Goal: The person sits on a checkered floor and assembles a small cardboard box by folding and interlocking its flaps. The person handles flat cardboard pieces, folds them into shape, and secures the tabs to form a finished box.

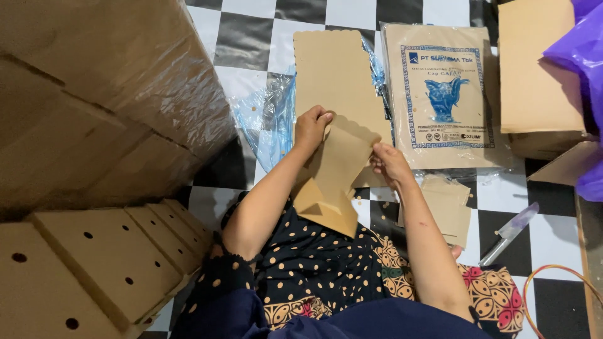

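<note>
brown paper sheet (331, 182), scalloped top edge, folded at its lower end, held over the lap. left hand (312, 127) pinches its upper left edge; right hand (389, 164) pinches its right edge. one stack of flat scalloped sheets (336, 72) on the checkered floor (251, 34). one clear-wrapped paper pack (440, 94), rectangular blue-bordered label, just right of the stack. one knife (509, 233) at right.

Checkered blk/wht floor (251, 37). Plastic-wrapped cardboard boxes (107, 94) upper left; row of folded brown boxes w/ punched holes (100, 263) lower left. Sealed pack of brown paper w/ blue print (440, 94) top ctr-right, cardboard box (540, 69) beside it. Purple plastic bag (581, 56) far right. Knife (509, 232) on floor, lower right.
</note>
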